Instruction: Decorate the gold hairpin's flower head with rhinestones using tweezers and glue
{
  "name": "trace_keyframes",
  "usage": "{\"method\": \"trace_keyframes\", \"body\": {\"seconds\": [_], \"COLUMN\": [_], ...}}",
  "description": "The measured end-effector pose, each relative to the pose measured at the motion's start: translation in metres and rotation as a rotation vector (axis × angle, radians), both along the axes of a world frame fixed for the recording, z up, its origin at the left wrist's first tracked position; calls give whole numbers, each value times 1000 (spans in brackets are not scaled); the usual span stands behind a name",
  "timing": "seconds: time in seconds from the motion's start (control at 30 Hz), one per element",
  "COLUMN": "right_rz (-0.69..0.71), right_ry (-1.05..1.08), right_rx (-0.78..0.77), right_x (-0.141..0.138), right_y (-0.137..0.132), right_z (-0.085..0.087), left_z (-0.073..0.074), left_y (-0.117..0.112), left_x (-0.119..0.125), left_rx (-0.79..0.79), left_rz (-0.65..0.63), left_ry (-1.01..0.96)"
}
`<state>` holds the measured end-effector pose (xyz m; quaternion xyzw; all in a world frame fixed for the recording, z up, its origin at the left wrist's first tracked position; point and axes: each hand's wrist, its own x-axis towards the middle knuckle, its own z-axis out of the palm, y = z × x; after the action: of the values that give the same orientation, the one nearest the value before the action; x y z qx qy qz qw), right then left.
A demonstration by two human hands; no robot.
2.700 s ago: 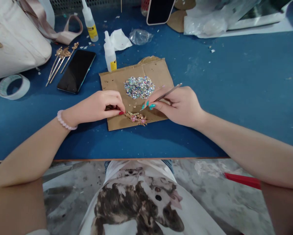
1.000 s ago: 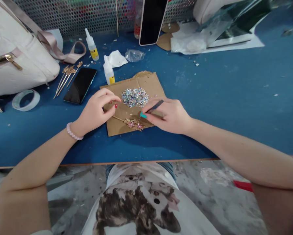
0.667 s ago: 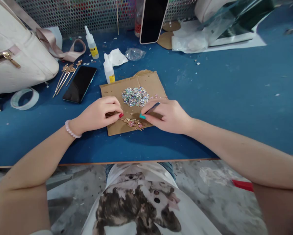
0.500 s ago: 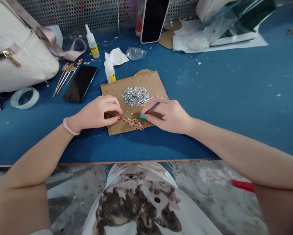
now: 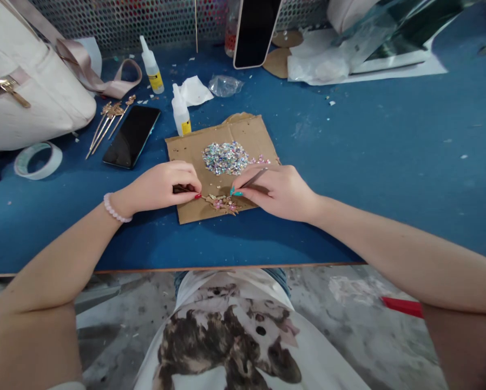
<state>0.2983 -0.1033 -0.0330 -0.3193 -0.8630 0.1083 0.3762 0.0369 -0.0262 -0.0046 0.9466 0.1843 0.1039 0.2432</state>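
Note:
My left hand (image 5: pixel 168 186) pinches the stem of a gold hairpin whose flowered head (image 5: pixel 223 204), set with pink stones, lies over the near edge of a cardboard sheet (image 5: pixel 243 128). In my right hand (image 5: pixel 277 189) is a pair of tweezers (image 5: pixel 256 177), held like a pen. The tips point down at the cardboard just above the hairpin's head; whether they grip a stone is too small to tell. A heap of glittering rhinestones (image 5: pixel 225 157) sits on the cardboard beyond my hands. A few pink stones (image 5: pixel 261 160) lie beside the heap, partly behind my right hand.
Two glue bottles (image 5: pixel 181 114) (image 5: pixel 151 67) stand behind the cardboard. To the left are a black phone (image 5: pixel 132 136), several gold hairpins (image 5: pixel 110 125), a tape roll (image 5: pixel 38 161) and a white bag (image 5: pixel 44 81). Another phone (image 5: pixel 256 35) leans at the back, near plastic wrapping (image 5: pixel 336 65).
The tweezers have shifted slightly left and their angle has changed a little, while more of my right fingertips shows. My left hand keeps its pinch on the hairpin.

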Motion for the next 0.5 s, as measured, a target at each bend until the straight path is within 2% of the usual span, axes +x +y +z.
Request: {"method": "trace_keyframes", "body": {"seconds": [0.5], "right_rz": [-9], "right_ry": [5], "right_rx": [-4], "right_x": [0], "right_y": [-1], "right_z": [1], "left_z": [0], "left_y": [0], "left_x": [0], "left_rx": [-35], "left_rz": [14], "left_ry": [21]}}
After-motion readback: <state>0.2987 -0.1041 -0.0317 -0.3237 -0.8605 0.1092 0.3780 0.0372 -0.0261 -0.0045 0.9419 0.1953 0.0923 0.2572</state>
